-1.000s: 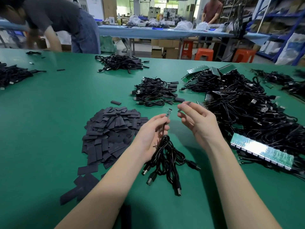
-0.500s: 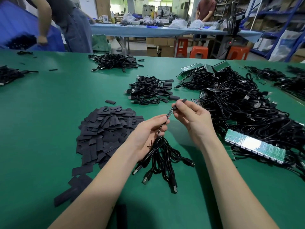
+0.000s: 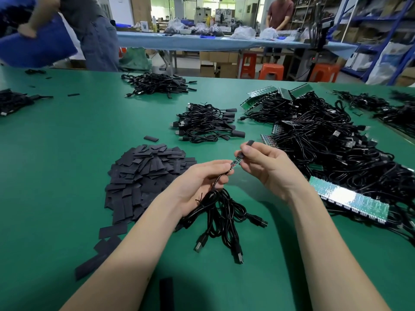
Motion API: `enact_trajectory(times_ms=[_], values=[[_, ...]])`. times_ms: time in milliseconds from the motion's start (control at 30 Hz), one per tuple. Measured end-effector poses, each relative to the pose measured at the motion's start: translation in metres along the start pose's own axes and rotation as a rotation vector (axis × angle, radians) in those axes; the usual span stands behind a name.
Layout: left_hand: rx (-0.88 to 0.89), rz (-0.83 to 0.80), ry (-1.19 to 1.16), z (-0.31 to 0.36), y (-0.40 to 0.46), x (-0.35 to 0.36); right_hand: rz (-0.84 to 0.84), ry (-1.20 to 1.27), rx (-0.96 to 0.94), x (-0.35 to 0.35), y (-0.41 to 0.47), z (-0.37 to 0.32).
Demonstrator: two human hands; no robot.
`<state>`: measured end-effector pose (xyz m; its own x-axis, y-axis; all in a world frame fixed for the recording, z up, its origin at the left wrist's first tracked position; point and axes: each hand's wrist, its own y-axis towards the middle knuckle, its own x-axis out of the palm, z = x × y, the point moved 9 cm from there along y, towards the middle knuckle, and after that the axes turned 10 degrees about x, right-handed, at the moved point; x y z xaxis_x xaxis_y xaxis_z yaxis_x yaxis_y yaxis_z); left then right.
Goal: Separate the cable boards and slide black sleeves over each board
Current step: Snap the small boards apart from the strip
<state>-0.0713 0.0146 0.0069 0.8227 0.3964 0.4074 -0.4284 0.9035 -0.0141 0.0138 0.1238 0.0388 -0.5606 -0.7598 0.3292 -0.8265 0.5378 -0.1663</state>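
My left hand (image 3: 202, 180) pinches a small green cable board (image 3: 234, 164) at its cable end; the black cable bundle (image 3: 222, 216) hangs from that hand onto the table. My right hand (image 3: 265, 167) pinches a black sleeve (image 3: 247, 147) between thumb and fingers, and the sleeve's lower end sits on the board's tip. A heap of flat black sleeves (image 3: 146, 176) lies to the left of my hands. Uncut green board strips (image 3: 350, 198) with cables lie on the right.
The green table (image 3: 67, 153) holds a pile of sleeved cables (image 3: 206, 124) behind my hands, a big tangle of cables (image 3: 325, 142) at right, and more piles (image 3: 155, 84) further back. A loose sleeve (image 3: 166, 292) lies near the front edge. People stand beyond the table.
My right hand has brought the black sleeve down to the board's tip and the sleeve has started over it. The view has shifted slightly.
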Motion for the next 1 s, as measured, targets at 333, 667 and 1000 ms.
enact_trajectory(times_ms=[333, 667, 1000], values=[[0.02, -0.051, 0.094, 0.012, -0.001, -0.013, -0.135, 0.024, 0.116, 0.011, -0.007, 0.007], [0.05, -0.06, 0.163, 0.024, -0.002, -0.022, -0.182, -0.038, 0.133, 0.017, -0.01, 0.007], [0.071, -0.033, 0.093, 0.026, -0.001, -0.022, -0.153, -0.041, -0.015, 0.026, -0.005, 0.001]])
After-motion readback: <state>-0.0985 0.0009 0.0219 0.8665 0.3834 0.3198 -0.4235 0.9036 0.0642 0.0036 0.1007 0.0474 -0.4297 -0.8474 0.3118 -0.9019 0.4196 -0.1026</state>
